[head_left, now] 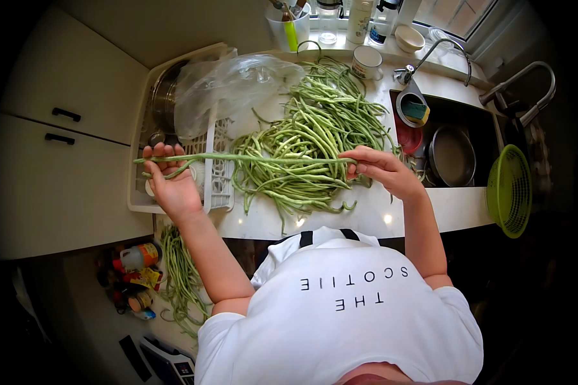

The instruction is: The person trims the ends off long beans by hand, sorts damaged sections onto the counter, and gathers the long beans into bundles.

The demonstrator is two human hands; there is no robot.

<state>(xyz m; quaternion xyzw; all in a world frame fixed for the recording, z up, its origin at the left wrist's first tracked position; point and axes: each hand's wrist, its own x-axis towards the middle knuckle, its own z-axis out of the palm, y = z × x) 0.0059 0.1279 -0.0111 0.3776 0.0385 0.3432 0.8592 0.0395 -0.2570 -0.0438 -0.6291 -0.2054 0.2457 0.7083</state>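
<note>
Left hand (171,186): palm up, fingers curled on long bean (270,157). Right hand (386,170): fingertips together, pinching other end, likely to hold it straight. Bean pile (308,122) between hands, easy reach. White basket (221,176) beside left.

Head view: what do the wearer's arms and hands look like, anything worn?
Left hand and right hand bare, no gloves or watch visible; forearms uncovered. Short, plain white sleeves, part of a white shirt with black lettering.
</note>
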